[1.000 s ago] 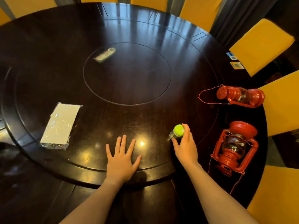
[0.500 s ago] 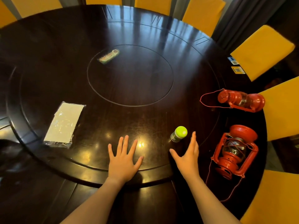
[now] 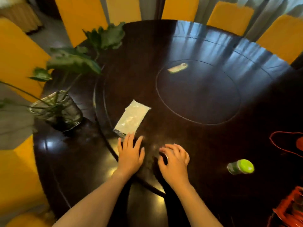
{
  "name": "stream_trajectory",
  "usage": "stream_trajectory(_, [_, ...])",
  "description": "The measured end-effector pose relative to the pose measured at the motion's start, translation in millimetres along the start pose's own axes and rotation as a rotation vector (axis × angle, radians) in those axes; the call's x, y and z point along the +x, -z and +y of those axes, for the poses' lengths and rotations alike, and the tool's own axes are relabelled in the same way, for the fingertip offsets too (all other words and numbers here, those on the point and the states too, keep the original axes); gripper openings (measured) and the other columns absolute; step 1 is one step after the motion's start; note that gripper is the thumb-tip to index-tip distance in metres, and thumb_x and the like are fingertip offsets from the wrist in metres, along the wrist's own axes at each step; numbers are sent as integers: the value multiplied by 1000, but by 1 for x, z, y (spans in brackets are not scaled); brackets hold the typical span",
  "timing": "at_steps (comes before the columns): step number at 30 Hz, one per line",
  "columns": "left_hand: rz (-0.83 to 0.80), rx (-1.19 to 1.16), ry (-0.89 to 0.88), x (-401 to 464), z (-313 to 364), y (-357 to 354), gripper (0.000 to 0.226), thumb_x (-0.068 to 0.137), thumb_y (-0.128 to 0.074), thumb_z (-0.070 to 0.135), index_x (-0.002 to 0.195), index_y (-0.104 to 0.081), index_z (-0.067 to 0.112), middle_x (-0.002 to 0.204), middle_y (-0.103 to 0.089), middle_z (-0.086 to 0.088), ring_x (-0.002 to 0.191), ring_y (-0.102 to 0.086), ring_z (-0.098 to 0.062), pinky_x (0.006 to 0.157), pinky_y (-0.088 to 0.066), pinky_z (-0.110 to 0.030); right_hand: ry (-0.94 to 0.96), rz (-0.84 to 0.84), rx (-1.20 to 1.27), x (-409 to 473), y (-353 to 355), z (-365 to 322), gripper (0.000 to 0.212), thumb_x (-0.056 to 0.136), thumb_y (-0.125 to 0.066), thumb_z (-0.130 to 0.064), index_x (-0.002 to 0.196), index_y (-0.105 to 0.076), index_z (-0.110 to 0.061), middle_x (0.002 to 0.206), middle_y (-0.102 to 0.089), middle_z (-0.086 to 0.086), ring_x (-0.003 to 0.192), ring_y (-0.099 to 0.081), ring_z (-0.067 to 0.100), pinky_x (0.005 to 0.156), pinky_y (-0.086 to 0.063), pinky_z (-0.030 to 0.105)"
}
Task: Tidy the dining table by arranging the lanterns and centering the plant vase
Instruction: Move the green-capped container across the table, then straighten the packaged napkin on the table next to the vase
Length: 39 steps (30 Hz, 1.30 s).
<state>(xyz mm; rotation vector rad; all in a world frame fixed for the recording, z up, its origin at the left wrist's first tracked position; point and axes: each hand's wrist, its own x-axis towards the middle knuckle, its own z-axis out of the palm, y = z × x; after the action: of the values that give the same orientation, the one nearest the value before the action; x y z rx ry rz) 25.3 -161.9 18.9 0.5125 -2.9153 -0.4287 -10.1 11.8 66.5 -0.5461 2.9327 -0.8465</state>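
Note:
A glass plant vase (image 3: pixel 56 111) with long green leaves stands at the table's left edge, off the turntable. My left hand (image 3: pixel 130 154) lies flat and open on the dark round table (image 3: pixel 205 141), just below a clear plastic packet (image 3: pixel 132 117). My right hand (image 3: pixel 175 158) hovers beside it with its fingers loosely curled and holds nothing. Two red lanterns show only partly at the right edge: one lantern (image 3: pixel 300 143) with its wire loop, and another lantern (image 3: pixel 291 208) at the lower right corner.
A small bottle with a green cap (image 3: pixel 241 167) lies right of my right hand. A small flat wrapper (image 3: pixel 177 68) rests on the inner turntable disc. Yellow chairs (image 3: pixel 18 54) ring the table on all sides.
The view has swung left, bringing the plant vase into sight and pushing the lanterns to the right edge. My right hand has left the green-capped bottle and come close to my left hand.

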Motion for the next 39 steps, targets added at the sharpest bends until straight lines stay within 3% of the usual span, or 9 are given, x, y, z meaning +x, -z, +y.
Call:
stream_trajectory(6, [-77, 50, 70, 34, -54, 9, 73, 87, -58, 52, 148, -37, 19, 154, -35, -19, 145, -25, -37, 114, -16, -60, 60, -343, -143, 38, -39, -29, 49, 94, -47, -46, 141, -42, -33, 157, -29, 4, 146, -13, 26, 117, -9, 47])
stream_trajectory(9, [-200, 68, 22, 50, -66, 7, 90, 82, -42, 76, 155, -15, 30, 163, -12, -15, 150, -3, -34, 118, -2, -55, -9, -382, -218, 36, -57, -25, 64, 94, -33, -61, 152, -18, -37, 164, 2, 8, 148, 13, 29, 116, 4, 52])
stream_trajectory(13, [-258, 73, 29, 57, -69, 4, 90, 81, -35, 80, 154, -10, 33, 164, -9, -10, 150, -2, -32, 118, -3, -53, -25, -349, -348, 24, -76, -13, 72, 89, -12, -72, 153, 2, -41, 162, 20, 9, 144, 28, 31, 114, 11, 57])
stream_trajectory(18, [-168, 25, 6, 57, -68, 7, 78, 84, -51, 68, 146, -33, 25, 158, -32, -7, 148, -20, -27, 120, -3, -53, -6, -273, -401, 20, -86, -7, 71, 90, -11, -72, 153, 1, -40, 162, 12, 10, 146, 22, 31, 115, 8, 58])
stream_trajectory(22, [-16, -18, -75, 63, -64, 14, 28, 88, -63, 38, 110, -66, 21, 152, -41, -13, 146, -27, -30, 118, -7, -60, -8, -239, -377, 19, -86, -6, 69, 91, -31, -67, 152, -27, -34, 161, -15, 15, 149, -2, 36, 114, -8, 62])
stream_trajectory(26, [97, -74, -81, 73, -53, 21, 6, 87, -65, 19, 84, -69, 15, 138, -57, -10, 136, -42, -30, 113, -18, -62, 6, -227, -384, 18, -87, -3, 68, 91, -36, -66, 150, -32, -33, 160, -22, 17, 148, -8, 37, 113, -11, 62])
stream_trajectory(29, [190, -297, -31, 87, -47, 32, 7, 92, -58, 17, 92, -65, 18, 110, -68, 0, 111, -59, -18, 107, -34, -48, 14, -212, -372, 17, -87, -3, 68, 91, -36, -66, 150, -33, -33, 160, -22, 17, 148, -8, 37, 113, -11, 63])
stream_trajectory(33, [195, -853, 262, 107, -33, 53, 16, 96, -51, 27, 82, -57, 30, 73, -61, 8, 65, -54, -3, 61, -43, -22, 24, -196, -354, 16, -86, -3, 68, 91, -36, -66, 151, -32, -33, 161, -18, 15, 149, -5, 35, 114, -10, 61])
stream_trajectory(39, [150, -1774, 855, 133, -43, 55, 11, 97, -51, 15, 97, -62, 14, 94, -69, -9, 81, -69, -23, 67, -57, -37, 16, -184, -351, 16, -87, -2, 68, 91, -35, -67, 151, -30, -35, 161, -16, 14, 149, -3, 34, 114, -8, 60])
